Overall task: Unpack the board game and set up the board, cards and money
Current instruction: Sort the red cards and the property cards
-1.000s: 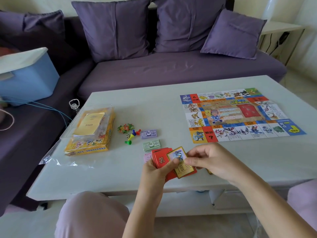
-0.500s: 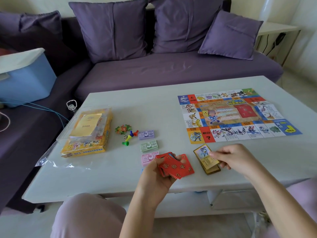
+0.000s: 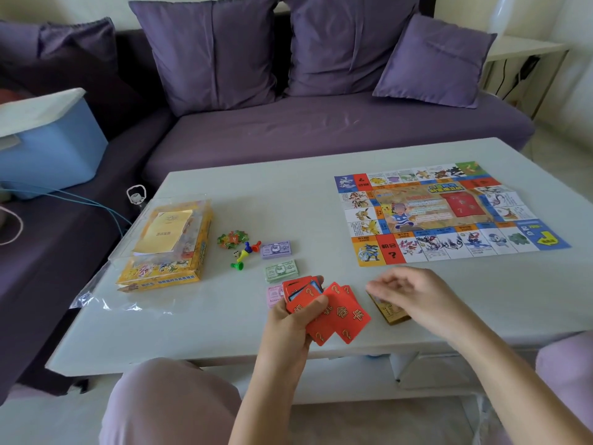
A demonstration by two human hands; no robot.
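The left hand (image 3: 288,319) holds the fanned red cards (image 3: 340,313) in a closed grip over the bench (image 3: 208,332), while the right hand (image 3: 414,293), grip loose and apparently empty, hovers above the gold card pile (image 3: 390,316); the cards, probably thin, light and slippery, are best pinched at their edges.

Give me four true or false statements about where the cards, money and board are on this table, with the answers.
1. The left hand grips a fan of red question-mark cards. True.
2. The colourful paper game board is folded inside the yellow cardboard box. False: it lies unfolded on the white table, right of the box.
3. The green stack of play money lies between a purple stack and a pink stack. True.
4. The right hand holds the green plastic pawn. False: the pawn lies on the table; the right hand hovers over a gold-brown card pile.
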